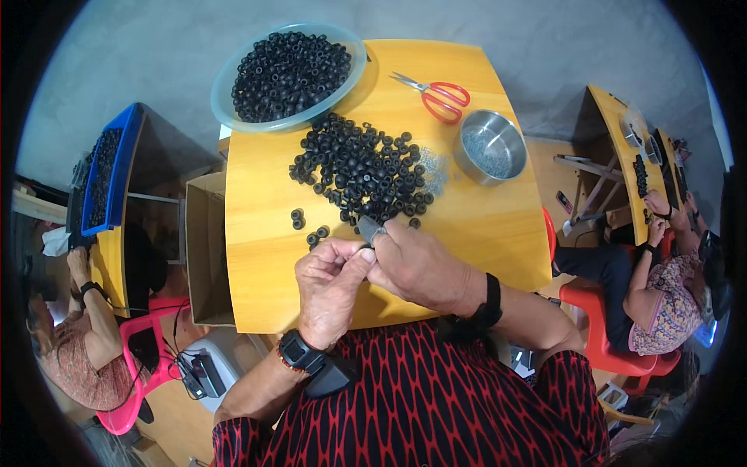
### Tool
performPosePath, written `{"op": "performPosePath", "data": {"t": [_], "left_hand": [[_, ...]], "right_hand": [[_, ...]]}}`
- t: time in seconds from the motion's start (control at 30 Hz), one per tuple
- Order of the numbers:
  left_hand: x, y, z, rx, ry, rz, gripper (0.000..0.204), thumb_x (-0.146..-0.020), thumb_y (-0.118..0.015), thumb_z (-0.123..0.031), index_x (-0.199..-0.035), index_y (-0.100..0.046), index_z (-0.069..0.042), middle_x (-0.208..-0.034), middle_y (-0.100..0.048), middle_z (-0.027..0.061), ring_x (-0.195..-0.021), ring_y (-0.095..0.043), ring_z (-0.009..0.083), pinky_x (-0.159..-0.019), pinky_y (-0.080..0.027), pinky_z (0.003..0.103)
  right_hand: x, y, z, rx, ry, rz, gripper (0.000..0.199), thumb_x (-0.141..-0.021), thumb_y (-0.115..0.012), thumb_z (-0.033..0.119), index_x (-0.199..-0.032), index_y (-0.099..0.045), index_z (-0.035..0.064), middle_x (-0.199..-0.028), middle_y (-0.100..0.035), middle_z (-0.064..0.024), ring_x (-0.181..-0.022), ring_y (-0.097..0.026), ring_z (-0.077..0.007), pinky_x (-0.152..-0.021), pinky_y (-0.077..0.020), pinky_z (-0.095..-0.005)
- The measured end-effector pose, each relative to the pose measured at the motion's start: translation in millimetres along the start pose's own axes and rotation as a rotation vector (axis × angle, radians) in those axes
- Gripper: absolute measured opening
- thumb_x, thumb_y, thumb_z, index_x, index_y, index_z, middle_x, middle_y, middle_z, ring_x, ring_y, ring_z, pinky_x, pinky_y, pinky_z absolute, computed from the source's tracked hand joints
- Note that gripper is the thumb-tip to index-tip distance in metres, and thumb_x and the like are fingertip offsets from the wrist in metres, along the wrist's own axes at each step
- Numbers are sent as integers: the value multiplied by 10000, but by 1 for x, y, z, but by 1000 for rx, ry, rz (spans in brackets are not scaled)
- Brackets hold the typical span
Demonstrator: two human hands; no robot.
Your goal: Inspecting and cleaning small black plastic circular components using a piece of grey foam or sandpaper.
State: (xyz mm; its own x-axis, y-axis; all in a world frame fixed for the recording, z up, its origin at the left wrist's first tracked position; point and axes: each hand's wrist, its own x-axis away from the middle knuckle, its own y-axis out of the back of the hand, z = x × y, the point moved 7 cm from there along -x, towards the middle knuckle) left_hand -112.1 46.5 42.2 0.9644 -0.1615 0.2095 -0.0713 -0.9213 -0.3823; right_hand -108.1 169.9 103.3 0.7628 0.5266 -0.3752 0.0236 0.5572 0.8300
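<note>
Grey concrete floor is surrounding the yellow surface [264, 233]. Left hand [327, 280] and right hand [420, 265] are pinching together on a small grey piece [369, 229], near the black ring pile [362, 171]. Risk: the forearms may be nudging loose rings off the near edge.
</note>
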Motion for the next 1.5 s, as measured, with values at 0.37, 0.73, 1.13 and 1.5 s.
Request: {"op": "performPosePath", "data": {"t": [0.37,0.73,1.13,1.5], "left_hand": [[-2,-5,5,90,6,14,21,-949,-629,-41,-934,-624,-27,-866,-690,60,-749,-663,126,-714,-571,294],[-9,-1,3,78,5,-31,27,-943,-648,-44,-938,-638,-20,-823,-684,42,-724,-618,72,-664,-521,227],[-12,1,-4,188,148,-23,115,-994,-583,-159,-999,-608,-47,-912,-671,82,-811,-669,186,-757,-593,360],[8,257,-56,300,-455,-739,240,-1020,-518,-211,-1120,-506,7,-1063,-643,163,-934,-637,248,-891,-562,386]], "right_hand": [[2,0,-9,-35,-12,0,224,-843,-664,158,-903,-506,11,-824,-496,-130,-720,-590,-292,-613,-502,-405],[-5,-13,-14,-83,-20,-28,215,-828,-686,155,-852,-522,18,-807,-505,-127,-695,-597,-301,-572,-495,-414],[3,-5,-40,-389,-202,-46,172,-884,-674,135,-865,-566,3,-815,-586,-119,-668,-624,-274,-553,-484,-389],[10,130,64,-1827,-76,12,579,-987,-555,401,-1435,-378,80,-1364,-452,-183,-1201,-482,-366,-989,-444,-530]]}}
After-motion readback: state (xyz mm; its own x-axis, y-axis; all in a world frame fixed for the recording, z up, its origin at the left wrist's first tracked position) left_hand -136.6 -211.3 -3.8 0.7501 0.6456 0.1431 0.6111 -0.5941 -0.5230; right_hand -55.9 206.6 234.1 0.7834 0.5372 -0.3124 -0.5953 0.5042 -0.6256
